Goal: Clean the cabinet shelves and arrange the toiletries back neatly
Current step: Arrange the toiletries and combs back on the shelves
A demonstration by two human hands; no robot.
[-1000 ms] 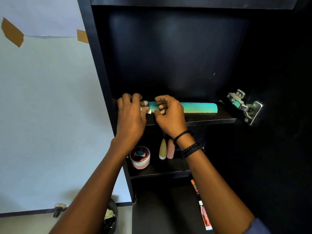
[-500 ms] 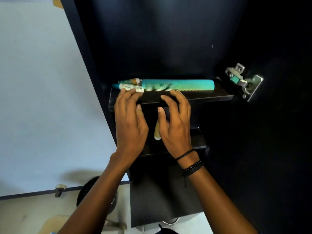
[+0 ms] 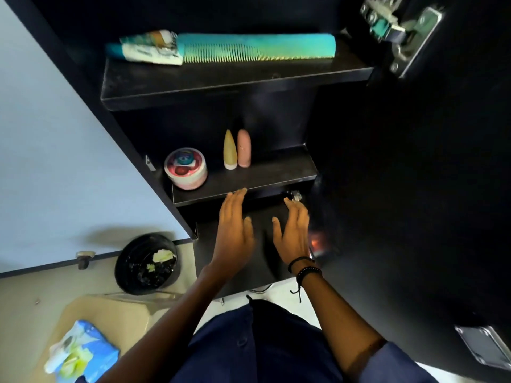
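Observation:
A teal comb (image 3: 257, 48) lies along the back of the upper shelf (image 3: 221, 81), with a small white tube (image 3: 150, 52) at its left end. On the middle shelf (image 3: 249, 181) stand a round pink jar (image 3: 185, 167), a yellow bottle (image 3: 230, 150) and a pink bottle (image 3: 244, 148). My left hand (image 3: 235, 230) and my right hand (image 3: 293, 230) hover flat and empty below the middle shelf's front edge, fingers spread, over the dark bottom compartment. A small shiny object (image 3: 295, 195) sits just past my right fingertips.
The open cabinet door (image 3: 414, 175) with metal hinges (image 3: 398, 31) stands at the right. A black bin (image 3: 148, 262) with scraps sits on the floor at the left. A blue wipes pack (image 3: 83, 355) rests on a beige surface at the lower left.
Both hands let go of the comb and tube on the upper shelf and dropped down to below the middle shelf. The view tilted downward.

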